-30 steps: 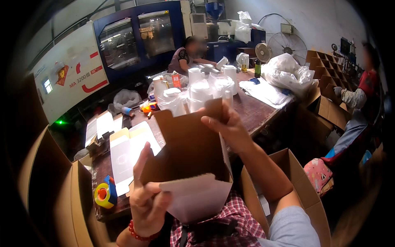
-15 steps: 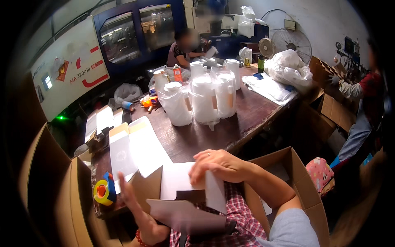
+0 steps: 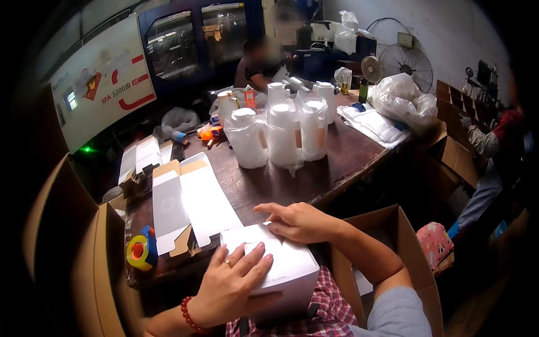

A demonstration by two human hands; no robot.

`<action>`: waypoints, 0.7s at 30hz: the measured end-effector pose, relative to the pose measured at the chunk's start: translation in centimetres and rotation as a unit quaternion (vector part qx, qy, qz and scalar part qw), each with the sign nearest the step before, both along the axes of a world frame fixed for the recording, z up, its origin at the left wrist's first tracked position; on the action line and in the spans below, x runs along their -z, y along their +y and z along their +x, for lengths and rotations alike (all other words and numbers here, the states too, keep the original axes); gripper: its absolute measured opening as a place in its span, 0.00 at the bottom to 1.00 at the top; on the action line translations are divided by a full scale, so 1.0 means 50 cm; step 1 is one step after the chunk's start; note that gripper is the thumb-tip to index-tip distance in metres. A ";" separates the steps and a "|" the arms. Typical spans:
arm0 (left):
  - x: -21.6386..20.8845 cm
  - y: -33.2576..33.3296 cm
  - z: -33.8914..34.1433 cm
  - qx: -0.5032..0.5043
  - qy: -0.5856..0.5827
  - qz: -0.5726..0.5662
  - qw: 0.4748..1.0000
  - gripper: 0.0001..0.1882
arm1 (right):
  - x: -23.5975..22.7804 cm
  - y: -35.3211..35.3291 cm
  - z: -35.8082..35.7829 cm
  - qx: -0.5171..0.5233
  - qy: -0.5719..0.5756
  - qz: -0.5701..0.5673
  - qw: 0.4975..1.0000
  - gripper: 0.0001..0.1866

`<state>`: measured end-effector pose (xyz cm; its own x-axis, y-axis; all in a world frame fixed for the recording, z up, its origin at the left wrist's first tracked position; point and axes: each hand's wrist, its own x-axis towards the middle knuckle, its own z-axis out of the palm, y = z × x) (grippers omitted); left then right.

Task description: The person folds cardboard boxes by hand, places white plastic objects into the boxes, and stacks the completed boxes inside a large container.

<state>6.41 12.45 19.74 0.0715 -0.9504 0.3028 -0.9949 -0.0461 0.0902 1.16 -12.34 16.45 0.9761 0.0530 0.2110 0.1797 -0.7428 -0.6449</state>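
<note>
1. Worktop (image 3: 255, 191): dark reddish-brown, running from the centre toward one o'clock, its surface faintly shiny.
2. Machine (image 3: 196, 46), eleven o'clock: dark blue, with two windows (image 3: 170, 49) side by side.
3. Panel (image 3: 104, 62), ten o'clock: white with red marks, a small bright patch (image 3: 72, 100) on it.
4. Wall (image 3: 449, 42), between one and two o'clock: pale, dimly lit.
5. Fan (image 3: 405, 67), two o'clock: large, round, caged, near the wall.
6. Green light (image 3: 86, 149), nine o'clock: small, glowing in deep shadow.

dim overall | white box (image 3: 293, 259) bright | flat cardboard (image 3: 209, 199) glaring | edges curved
</note>
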 end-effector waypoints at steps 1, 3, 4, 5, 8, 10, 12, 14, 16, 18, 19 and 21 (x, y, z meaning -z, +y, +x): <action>-0.004 0.007 -0.002 -0.021 -0.011 0.026 0.999 0.37 | 0.006 0.003 0.002 -0.002 -0.021 0.035 0.999 0.24; -0.015 0.007 -0.006 -0.016 -0.041 0.027 0.999 0.37 | 0.032 -0.001 -0.006 0.004 0.000 0.178 0.984 0.21; -0.021 0.003 -0.004 -0.014 -0.057 0.027 0.998 0.37 | 0.047 -0.004 -0.010 0.009 0.010 0.249 0.968 0.19; -0.021 0.001 -0.006 -0.012 -0.052 0.026 0.998 0.36 | 0.067 0.000 -0.015 0.008 -0.032 0.334 0.942 0.16; 0.010 0.000 0.004 0.086 0.020 0.001 0.996 0.32 | 0.078 0.016 -0.038 0.021 -0.038 0.419 0.907 0.15; 0.006 0.006 0.004 0.110 0.041 0.012 0.993 0.31 | 0.072 0.031 -0.042 0.020 -0.054 0.406 0.912 0.15; 0.004 0.008 0.010 0.124 0.048 0.003 0.991 0.29 | 0.076 0.032 -0.039 0.017 -0.075 0.392 0.917 0.17; 0.001 0.012 0.026 0.123 0.038 -0.024 0.991 0.27 | 0.088 0.026 -0.044 -0.009 -0.108 0.411 0.905 0.19; -0.042 0.010 0.072 0.085 0.047 -0.031 0.995 0.23 | 0.126 -0.016 -0.048 0.007 -0.160 0.456 0.875 0.21; -0.059 -0.013 0.177 0.090 0.107 -0.112 0.984 0.12 | 0.175 -0.075 -0.063 0.126 -0.165 0.256 0.944 0.26; -0.082 -0.023 0.227 0.069 0.242 -0.124 0.960 0.08 | 0.187 -0.090 -0.090 0.141 -0.166 0.109 0.970 0.27; -0.115 -0.032 0.307 0.013 0.394 -0.166 0.904 0.18 | 0.210 -0.104 -0.134 0.154 -0.180 -0.108 0.965 0.28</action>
